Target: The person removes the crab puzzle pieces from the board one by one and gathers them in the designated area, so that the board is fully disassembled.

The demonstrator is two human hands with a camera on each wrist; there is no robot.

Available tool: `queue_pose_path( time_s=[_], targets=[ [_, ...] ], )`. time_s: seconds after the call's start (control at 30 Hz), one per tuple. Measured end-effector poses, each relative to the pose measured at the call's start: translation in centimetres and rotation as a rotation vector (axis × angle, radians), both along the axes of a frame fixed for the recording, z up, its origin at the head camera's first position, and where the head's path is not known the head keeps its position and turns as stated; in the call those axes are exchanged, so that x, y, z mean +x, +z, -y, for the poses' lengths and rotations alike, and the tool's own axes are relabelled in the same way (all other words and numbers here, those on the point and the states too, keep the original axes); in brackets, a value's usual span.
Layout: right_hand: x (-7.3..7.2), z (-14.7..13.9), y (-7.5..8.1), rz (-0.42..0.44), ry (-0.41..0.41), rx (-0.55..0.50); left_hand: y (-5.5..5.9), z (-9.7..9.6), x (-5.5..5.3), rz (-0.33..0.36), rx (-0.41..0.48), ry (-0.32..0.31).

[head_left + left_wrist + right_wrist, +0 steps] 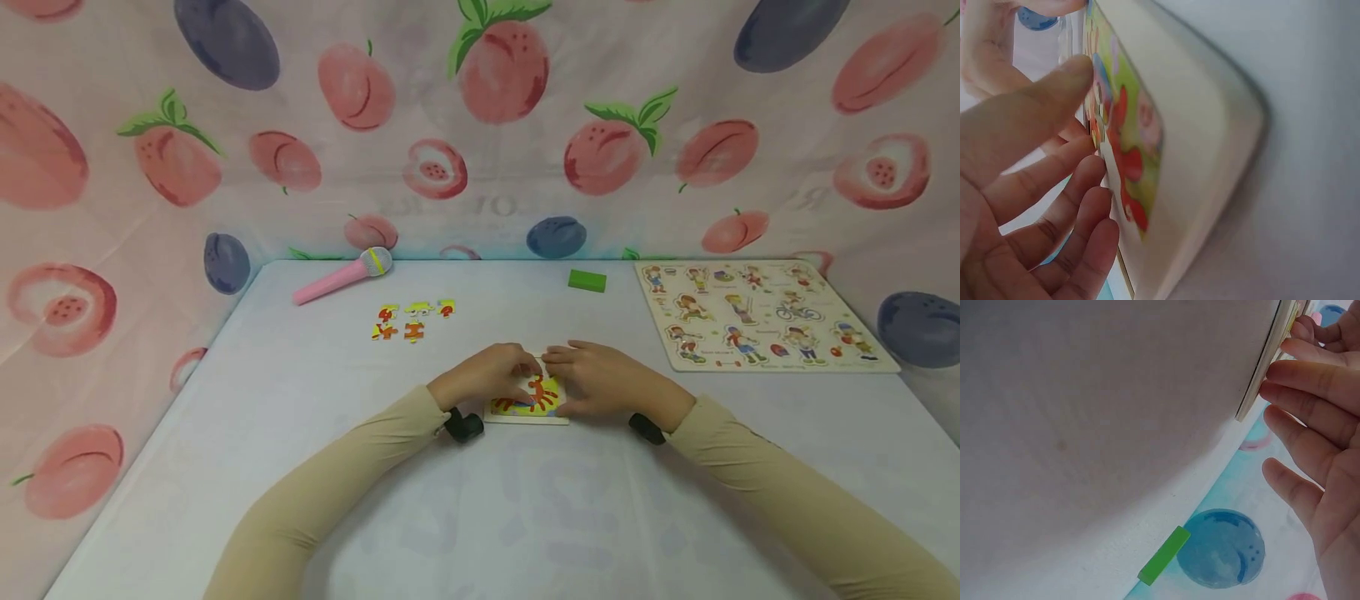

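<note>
A small jigsaw board (pixel 528 420) with a pale wooden border lies in front of me, showing part of a red crab on yellow. My left hand (pixel 491 372) reaches over it from the left. Its thumb and curled forefinger pinch a puzzle piece (pixel 1100 115) at the picture's surface, partly hidden by the fingers. The other left fingertips rest near the board's bare part. On the right side, my right hand (pixel 603 379) lies with fingers nearly straight, touching the board's edge (pixel 1260 381); its thumb is by the lower right side.
Several loose puzzle pieces (pixel 414 331) lie left of the board. Behind them is a pink toy microphone (pixel 333 282). A green block (pixel 587 281) sits at the back, and a large picture board (pixel 765 321) lies at the right. A fruit-patterned cloth (pixel 495 208) hangs behind.
</note>
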State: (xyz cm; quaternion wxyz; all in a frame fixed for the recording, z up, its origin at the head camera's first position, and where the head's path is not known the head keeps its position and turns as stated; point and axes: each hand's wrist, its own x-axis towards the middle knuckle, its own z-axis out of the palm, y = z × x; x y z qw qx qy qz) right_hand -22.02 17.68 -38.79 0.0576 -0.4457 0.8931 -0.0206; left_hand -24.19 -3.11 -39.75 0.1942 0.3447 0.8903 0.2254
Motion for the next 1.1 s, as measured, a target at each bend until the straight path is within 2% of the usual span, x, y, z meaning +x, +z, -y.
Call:
queue_pose_path(
  time_s=[0.23, 0.73, 0.9, 1.1],
  targets=[
    [0.05, 0.00, -0.07, 0.005, -0.010, 0.006, 0.13, -0.47, 0.09, 0.010, -0.019, 0.021],
    [-0.11, -0.06, -0.26, 0.002, -0.022, 0.006, 0.04, -0.57, 0.10, 0.047, 0.053, 0.062],
    [-0.10, -0.01, -0.21, 0.013, -0.032, 0.012, -0.10, -0.56, 0.03, 0.009, 0.061, 0.057],
    [-0.06, 0.01, -0.19, 0.010, -0.027, 0.016, -0.12, -0.54, 0.08, -0.020, 0.045, 0.083]
  ],
)
